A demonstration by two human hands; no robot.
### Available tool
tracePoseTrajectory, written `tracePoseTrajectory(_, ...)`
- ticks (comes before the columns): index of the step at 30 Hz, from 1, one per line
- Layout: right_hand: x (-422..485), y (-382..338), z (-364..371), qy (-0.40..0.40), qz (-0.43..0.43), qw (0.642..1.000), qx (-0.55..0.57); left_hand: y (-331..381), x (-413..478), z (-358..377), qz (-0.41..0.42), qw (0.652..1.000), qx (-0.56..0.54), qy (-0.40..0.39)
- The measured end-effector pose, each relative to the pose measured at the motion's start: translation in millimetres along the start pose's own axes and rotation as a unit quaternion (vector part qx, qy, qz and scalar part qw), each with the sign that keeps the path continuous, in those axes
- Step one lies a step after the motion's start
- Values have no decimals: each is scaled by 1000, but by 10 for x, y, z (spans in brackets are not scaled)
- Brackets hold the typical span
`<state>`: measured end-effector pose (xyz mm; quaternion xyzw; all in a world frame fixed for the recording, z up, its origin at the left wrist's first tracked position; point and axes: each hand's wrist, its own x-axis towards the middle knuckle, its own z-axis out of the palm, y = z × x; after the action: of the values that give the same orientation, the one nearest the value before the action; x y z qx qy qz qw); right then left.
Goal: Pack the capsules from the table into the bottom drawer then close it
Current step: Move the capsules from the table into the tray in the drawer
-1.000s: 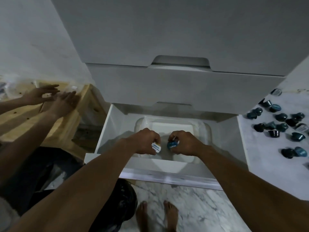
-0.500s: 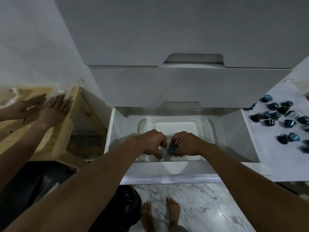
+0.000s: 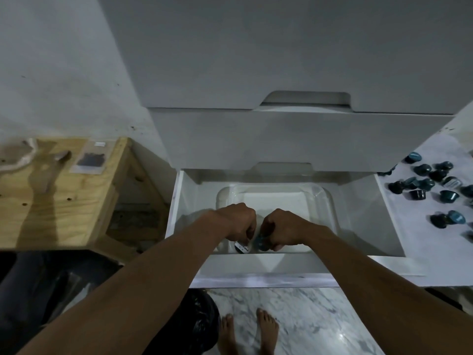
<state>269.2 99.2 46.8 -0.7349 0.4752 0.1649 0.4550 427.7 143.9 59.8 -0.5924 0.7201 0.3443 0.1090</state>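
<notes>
While both arms reach down into the open bottom drawer [image 3: 256, 262], the left hand [image 3: 236, 220] curls its fingers round a dark capsule [image 3: 242, 246] with a white foil lid. The right hand [image 3: 280, 228] grips a teal capsule [image 3: 261, 242]. Both hands hang low over the near end of a clear tub [image 3: 325, 201], and the knuckles hide most of the fingertips. At right, loose capsules [image 3: 435, 180] lie on the white table [image 3: 422, 239], some cut off by the frame edge.
</notes>
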Motion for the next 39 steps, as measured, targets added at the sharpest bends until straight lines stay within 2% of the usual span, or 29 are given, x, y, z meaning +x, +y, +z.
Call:
tracePoseTrajectory(10, -21, -96, 32, -4, -14, 999, -50, 0, -60, -2, -16, 997, 63, 29)
tracePoseTrajectory(25, -25, -159, 50, 0, -14, 999, -52, -103, -70, 86, -20, 998, 34, 45)
tracePoseTrajectory(28, -21, -150, 10, 15, -12, 999, -48, -124, -91, 48, -15, 997, 23, 69)
tracePoseTrajectory(30, -40, -128, -22, 44, -15, 997, -56, -104, -122, -2, -20, 994, 20, 102)
tracePoseTrajectory(39, -494, 50, -183, 286, 8, 954, -90, 355, -167, -117, -41, 961, 99, 254)
